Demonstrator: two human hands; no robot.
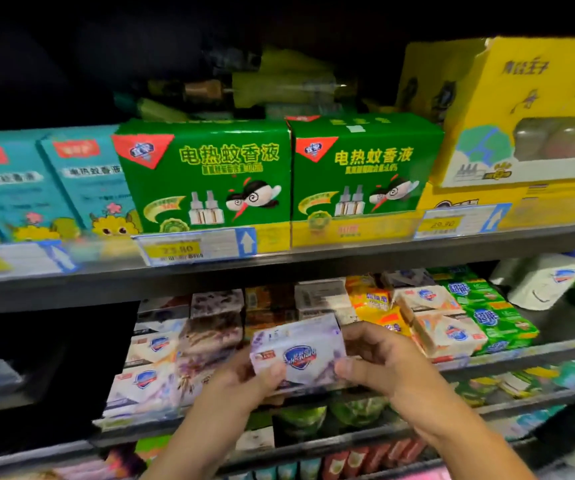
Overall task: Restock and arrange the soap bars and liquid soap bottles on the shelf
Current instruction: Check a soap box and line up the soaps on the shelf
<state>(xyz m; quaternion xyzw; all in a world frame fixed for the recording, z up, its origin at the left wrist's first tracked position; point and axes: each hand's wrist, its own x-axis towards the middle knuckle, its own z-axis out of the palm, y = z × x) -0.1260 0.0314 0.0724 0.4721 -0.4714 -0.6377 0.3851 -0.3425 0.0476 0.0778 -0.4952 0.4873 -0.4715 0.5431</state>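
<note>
the left green box (206, 174) and right green box (365, 168) on the upper shelf (348, 259) both read 电热蚊香液, the price tag (189, 247) on its front edge seems to read 23.80, a second tag (452, 223) nearer its right end 29.90, and the green soap packs (487, 315) below read 超能.

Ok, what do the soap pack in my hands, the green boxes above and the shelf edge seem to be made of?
Soap pack: a thin glossy wrapper, plastic film or coated paper, judging by its sheen and soft corners. Green boxes: printed cardboard, semi-gloss, with crisp folded edges. Shelf edge: likely grey painted metal, matte; blur leaves that open.
</note>
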